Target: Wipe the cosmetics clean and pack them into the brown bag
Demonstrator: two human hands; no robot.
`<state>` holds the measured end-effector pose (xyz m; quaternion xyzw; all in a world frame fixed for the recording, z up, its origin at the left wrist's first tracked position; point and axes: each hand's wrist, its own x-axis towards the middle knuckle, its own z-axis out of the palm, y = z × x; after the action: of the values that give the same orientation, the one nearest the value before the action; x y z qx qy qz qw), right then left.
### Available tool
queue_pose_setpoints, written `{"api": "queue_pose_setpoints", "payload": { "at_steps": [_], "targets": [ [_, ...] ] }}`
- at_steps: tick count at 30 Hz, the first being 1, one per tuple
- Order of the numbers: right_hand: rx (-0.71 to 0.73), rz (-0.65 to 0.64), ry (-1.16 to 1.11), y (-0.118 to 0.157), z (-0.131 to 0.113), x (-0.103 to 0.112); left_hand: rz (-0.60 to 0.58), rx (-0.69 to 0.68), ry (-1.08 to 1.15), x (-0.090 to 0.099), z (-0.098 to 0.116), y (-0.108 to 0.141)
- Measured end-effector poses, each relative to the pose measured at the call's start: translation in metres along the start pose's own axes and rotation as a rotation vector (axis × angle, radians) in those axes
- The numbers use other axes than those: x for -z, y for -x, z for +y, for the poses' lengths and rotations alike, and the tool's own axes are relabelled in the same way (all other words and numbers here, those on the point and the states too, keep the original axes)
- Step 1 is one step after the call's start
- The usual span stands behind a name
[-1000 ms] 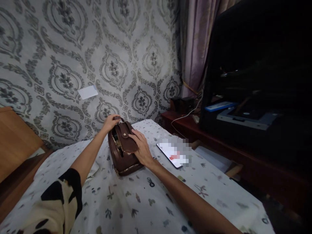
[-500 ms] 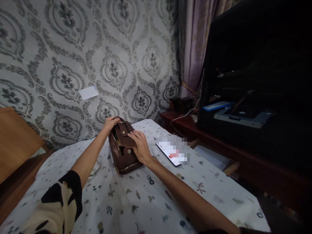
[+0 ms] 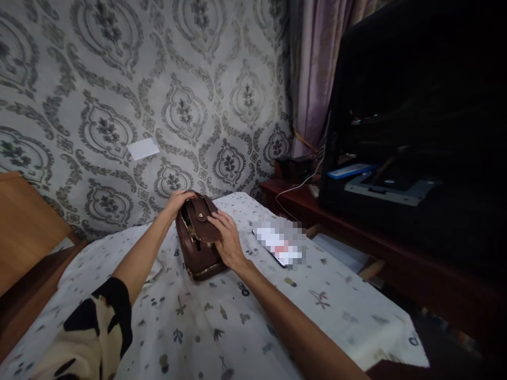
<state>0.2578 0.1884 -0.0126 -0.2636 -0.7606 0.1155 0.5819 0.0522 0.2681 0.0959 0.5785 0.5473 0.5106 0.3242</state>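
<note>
A small brown leather bag (image 3: pixel 198 259) with gold zips stands on the patterned white cloth, its side partly unzipped. My left hand (image 3: pixel 180 202) is closed on the bag's far top edge, near its handle; the fingertips are partly hidden behind the bag. On the bag's front flap (image 3: pixel 205 227), my right hand (image 3: pixel 227 235) holds the right edge, with fingers bent over the leather beside the metal stud. The thumb of that hand is out of sight under the flap. A phone (image 3: pixel 273 244) with a lit, blurred screen lies to the right of the bag.
The white cloth (image 3: pixel 186 338) covers the surface in front of me. A dark red desk (image 3: pixel 295 203) with a big black screen (image 3: pixel 396 116) stands at right. Wooden furniture (image 3: pixel 31 227) is at left, and a wallpapered wall (image 3: pixel 186 105) rises behind.
The flap has come down a little under my right hand and now covers the lower metal snap that showed before. My left hand stays at the bag's top.
</note>
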Motion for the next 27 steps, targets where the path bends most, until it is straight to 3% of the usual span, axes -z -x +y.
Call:
{"api": "queue_pose_setpoints", "payload": {
  "at_steps": [11,22,27],
  "targets": [
    [0.001,0.003,0.006,0.001,-0.001,0.001,-0.072,-0.012,0.022,0.003,0.004,0.015],
    [0.036,0.011,0.014,0.004,0.004,-0.002,0.201,-0.093,-0.337,0.030,-0.005,-0.003],
    [0.052,0.001,0.022,0.004,0.005,-0.001,0.273,-0.102,-0.488,0.033,0.000,-0.003]
  ]
}}
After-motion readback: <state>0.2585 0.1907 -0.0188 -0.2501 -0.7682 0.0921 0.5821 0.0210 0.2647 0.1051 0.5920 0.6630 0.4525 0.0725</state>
